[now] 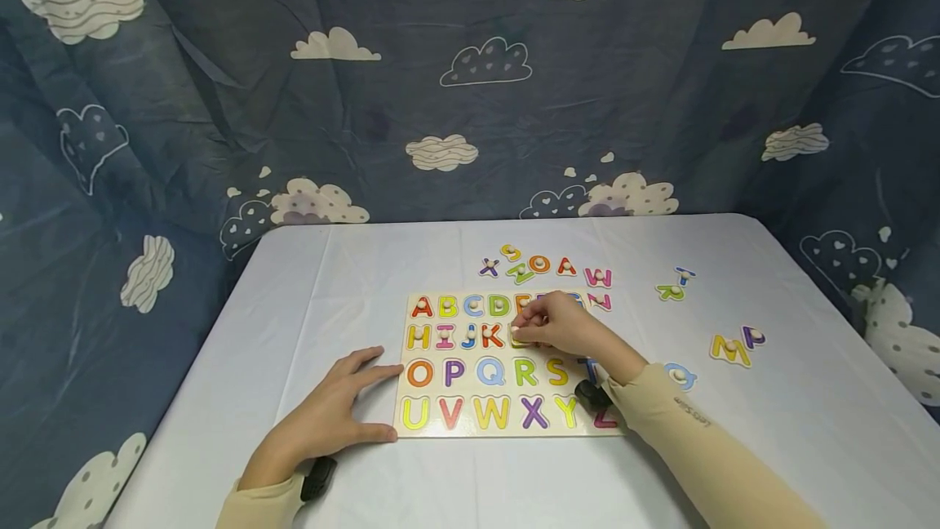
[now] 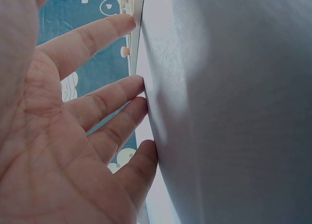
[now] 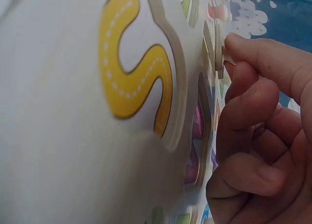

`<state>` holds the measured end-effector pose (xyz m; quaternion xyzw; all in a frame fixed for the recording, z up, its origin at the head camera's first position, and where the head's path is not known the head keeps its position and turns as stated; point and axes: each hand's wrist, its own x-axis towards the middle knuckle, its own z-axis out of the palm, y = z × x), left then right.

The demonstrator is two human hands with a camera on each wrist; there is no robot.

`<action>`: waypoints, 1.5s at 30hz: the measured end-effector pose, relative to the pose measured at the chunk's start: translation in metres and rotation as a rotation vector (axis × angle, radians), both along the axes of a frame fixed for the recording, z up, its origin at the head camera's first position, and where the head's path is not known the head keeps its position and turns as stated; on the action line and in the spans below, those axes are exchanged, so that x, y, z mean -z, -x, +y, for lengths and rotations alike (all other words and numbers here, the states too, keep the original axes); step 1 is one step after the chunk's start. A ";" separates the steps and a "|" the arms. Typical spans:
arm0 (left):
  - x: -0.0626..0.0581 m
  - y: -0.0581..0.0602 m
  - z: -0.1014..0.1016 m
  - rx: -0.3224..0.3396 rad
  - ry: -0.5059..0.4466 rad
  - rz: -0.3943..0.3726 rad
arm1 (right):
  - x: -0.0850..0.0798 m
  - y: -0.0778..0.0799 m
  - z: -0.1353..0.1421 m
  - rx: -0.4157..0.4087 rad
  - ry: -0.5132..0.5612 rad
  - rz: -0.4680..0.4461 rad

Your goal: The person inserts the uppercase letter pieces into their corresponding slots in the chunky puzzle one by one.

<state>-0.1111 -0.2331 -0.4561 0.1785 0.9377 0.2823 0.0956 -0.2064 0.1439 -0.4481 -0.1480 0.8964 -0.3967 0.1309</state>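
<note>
Head view: nearest, the person's left hand [image 1: 330, 411] lies along the left edge of the letter board [image 1: 477, 436], fingers spread apart, thumb and a fingertip touching that edge. The right hand [image 1: 561, 326] reaches in over the board's right side; thumb and finger are pinched together on a small letter piece [image 3: 219, 50], held over the board just right of the red K [image 1: 492, 336]. The fingers hide which letter it is. Right of the board lie a light blue piece [image 1: 680, 375], then a yellow piece [image 1: 730, 352] beside a purple P [image 1: 753, 338], and farther off a green R [image 1: 671, 292]. Beyond the board's far edge are a red A [image 1: 566, 267], an orange O [image 1: 539, 264] and a purple X [image 1: 489, 267]. Farthest, behind the board, hangs a dark blue cloud-patterned curtain [image 1: 411, 113].
</note>
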 end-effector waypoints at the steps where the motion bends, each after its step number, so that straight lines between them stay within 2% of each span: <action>1: 0.000 0.000 0.000 0.001 0.000 0.000 | 0.000 0.000 -0.001 -0.001 -0.002 0.000; 15: -0.001 0.000 0.000 -0.001 0.003 0.000 | -0.002 0.001 -0.006 0.010 -0.031 -0.022; 37: -0.002 -0.001 0.001 -0.011 0.002 -0.018 | -0.011 0.001 -0.012 -0.020 -0.105 -0.033; 45: -0.002 -0.001 0.001 -0.006 -0.004 -0.017 | -0.006 0.002 -0.007 0.006 -0.065 -0.058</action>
